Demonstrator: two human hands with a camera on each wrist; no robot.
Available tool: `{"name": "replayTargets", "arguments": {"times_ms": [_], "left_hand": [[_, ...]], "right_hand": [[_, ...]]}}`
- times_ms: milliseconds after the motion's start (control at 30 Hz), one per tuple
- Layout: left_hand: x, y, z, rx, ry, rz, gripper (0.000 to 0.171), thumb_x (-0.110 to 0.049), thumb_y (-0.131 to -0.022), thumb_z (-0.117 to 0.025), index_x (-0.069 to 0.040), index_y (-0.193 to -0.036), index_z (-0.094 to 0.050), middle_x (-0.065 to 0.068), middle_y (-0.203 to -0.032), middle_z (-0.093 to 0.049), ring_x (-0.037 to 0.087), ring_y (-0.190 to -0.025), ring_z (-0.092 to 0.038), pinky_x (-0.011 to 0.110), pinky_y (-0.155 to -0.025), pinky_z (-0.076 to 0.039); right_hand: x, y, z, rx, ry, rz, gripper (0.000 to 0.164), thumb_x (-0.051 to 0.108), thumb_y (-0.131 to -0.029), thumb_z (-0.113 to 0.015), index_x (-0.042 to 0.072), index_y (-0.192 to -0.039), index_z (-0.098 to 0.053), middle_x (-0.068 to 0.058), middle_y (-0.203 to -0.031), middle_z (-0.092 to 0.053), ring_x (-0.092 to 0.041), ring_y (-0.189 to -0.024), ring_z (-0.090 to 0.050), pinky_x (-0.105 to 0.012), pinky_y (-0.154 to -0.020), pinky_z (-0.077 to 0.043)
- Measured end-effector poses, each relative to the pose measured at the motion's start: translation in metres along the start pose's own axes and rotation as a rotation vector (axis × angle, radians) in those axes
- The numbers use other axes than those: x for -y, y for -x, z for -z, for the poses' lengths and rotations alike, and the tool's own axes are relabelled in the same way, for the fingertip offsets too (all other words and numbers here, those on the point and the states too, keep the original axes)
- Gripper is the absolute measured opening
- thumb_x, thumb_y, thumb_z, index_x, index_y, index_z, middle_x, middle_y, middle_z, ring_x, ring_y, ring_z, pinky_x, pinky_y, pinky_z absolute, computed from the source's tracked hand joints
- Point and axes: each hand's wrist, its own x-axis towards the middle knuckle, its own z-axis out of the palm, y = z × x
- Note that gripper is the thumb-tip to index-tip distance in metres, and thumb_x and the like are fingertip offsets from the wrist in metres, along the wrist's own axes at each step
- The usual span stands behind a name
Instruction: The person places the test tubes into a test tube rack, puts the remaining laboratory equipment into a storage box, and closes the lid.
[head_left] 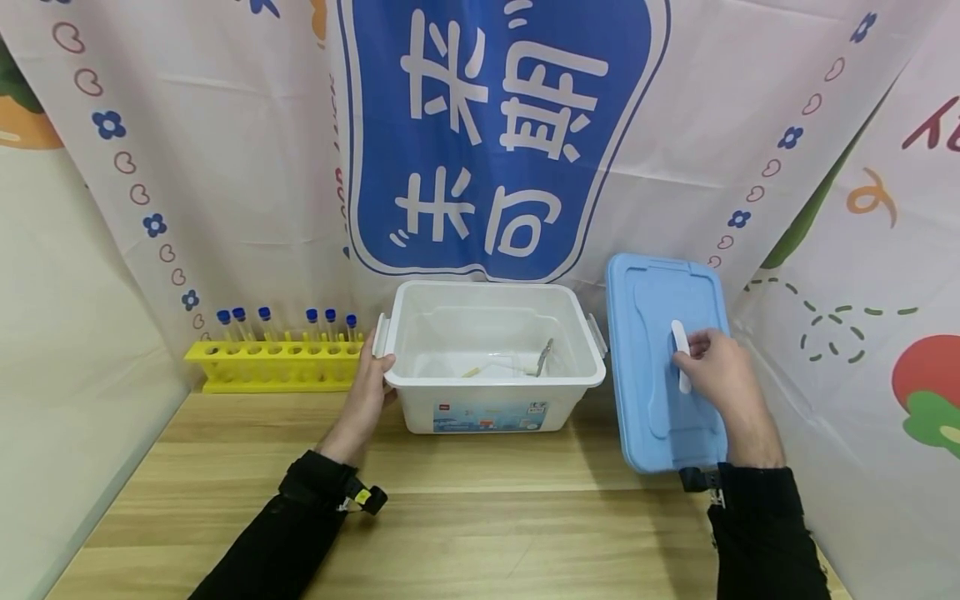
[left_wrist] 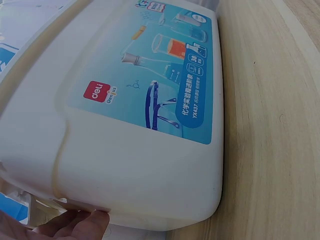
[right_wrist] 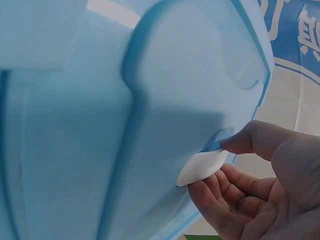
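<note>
An open white plastic box [head_left: 491, 408] with a blue printed label [left_wrist: 145, 70] on its front stands on the table. My left hand [head_left: 367, 387] grips its left end, thumb at the rim, and in the left wrist view fingertips [left_wrist: 92, 225] curl under the side latch. Inside the box lie a slim metal tool [head_left: 543, 357] and a small thin yellowish item [head_left: 471, 372]. To the right, a light blue lid [head_left: 648, 392] stands tilted up on end. My right hand [head_left: 723, 379] pinches the white handle [right_wrist: 200, 167] on that lid between thumb and fingers.
Left of the box is a yellow test tube rack [head_left: 277, 386] holding several blue-capped tubes [head_left: 311, 317]. A printed curtain [head_left: 255, 183] hangs close behind the box and lid. Wood-grain table [head_left: 480, 533] runs in front of the box.
</note>
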Motion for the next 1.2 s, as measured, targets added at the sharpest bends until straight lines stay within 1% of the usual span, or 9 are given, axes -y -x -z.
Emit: {"name": "replayTargets", "arguments": {"times_ms": [200,400,567,733,867,1000,1200], "left_hand": [[0.000,0.000,0.001,0.005,0.003,-0.013,0.076,-0.045,-0.123,-0.030,-0.043,-0.188,0.010,0.008,-0.200,0.003,0.054,-0.180,-0.024,0.085,-0.140,-0.025],[0.000,0.000,0.001,0.005,0.001,-0.015,0.076,-0.045,-0.123,-0.031,-0.045,-0.188,0.009,0.007,-0.200,0.001,0.053,-0.179,-0.026,0.085,-0.140,-0.027],[0.000,0.001,0.001,0.001,-0.002,-0.014,0.076,-0.046,-0.123,-0.031,-0.047,-0.188,0.008,0.007,-0.200,0.000,0.053,-0.179,-0.027,0.085,-0.139,-0.027],[0.000,0.000,0.001,0.005,0.004,-0.020,0.076,-0.046,-0.123,-0.031,-0.046,-0.188,0.007,0.007,-0.200,0.001,0.053,-0.180,-0.024,0.086,-0.139,-0.026],[0.000,-0.001,0.000,0.005,0.006,-0.017,0.076,-0.045,-0.123,-0.031,-0.045,-0.188,0.008,0.007,-0.200,0.002,0.052,-0.180,-0.022,0.086,-0.139,-0.025],[0.000,-0.001,0.000,0.005,0.005,-0.016,0.076,-0.046,-0.122,-0.031,-0.045,-0.188,0.008,0.007,-0.200,0.002,0.051,-0.181,-0.022,0.086,-0.140,-0.025],[0.001,0.001,0.001,0.009,0.004,-0.019,0.075,-0.047,-0.123,-0.031,-0.047,-0.188,0.008,0.006,-0.200,0.001,0.051,-0.181,-0.023,0.086,-0.140,-0.025]], "right_hand": [[0.015,0.006,0.005,-0.079,-0.026,0.060,0.051,0.017,-0.112,-0.068,-0.016,-0.149,-0.061,-0.038,-0.133,-0.070,-0.050,-0.114,-0.075,-0.070,-0.100,-0.070],[0.031,0.009,0.011,-0.126,-0.040,0.100,0.050,0.015,-0.112,-0.069,-0.015,-0.152,-0.061,-0.039,-0.134,-0.070,-0.053,-0.119,-0.074,-0.076,-0.104,-0.067],[0.045,0.009,0.019,-0.142,-0.045,0.124,0.051,0.016,-0.113,-0.069,-0.015,-0.153,-0.061,-0.038,-0.135,-0.070,-0.054,-0.123,-0.073,-0.075,-0.104,-0.067],[0.056,0.009,0.025,-0.153,-0.069,0.136,0.052,0.017,-0.113,-0.069,-0.013,-0.156,-0.061,-0.037,-0.139,-0.070,-0.055,-0.131,-0.071,-0.075,-0.109,-0.065],[0.064,0.010,0.029,-0.177,-0.117,0.153,0.050,0.017,-0.114,-0.069,-0.010,-0.156,-0.062,-0.035,-0.141,-0.070,-0.053,-0.136,-0.069,-0.076,-0.114,-0.063],[0.069,0.011,0.032,-0.200,-0.178,0.189,0.048,0.015,-0.114,-0.070,-0.008,-0.155,-0.063,-0.033,-0.142,-0.070,-0.050,-0.136,-0.070,-0.075,-0.116,-0.062],[0.071,0.009,0.035,-0.201,-0.234,0.234,0.048,0.015,-0.114,-0.070,-0.005,-0.158,-0.063,-0.031,-0.145,-0.071,-0.047,-0.139,-0.069,-0.075,-0.122,-0.058]]}}
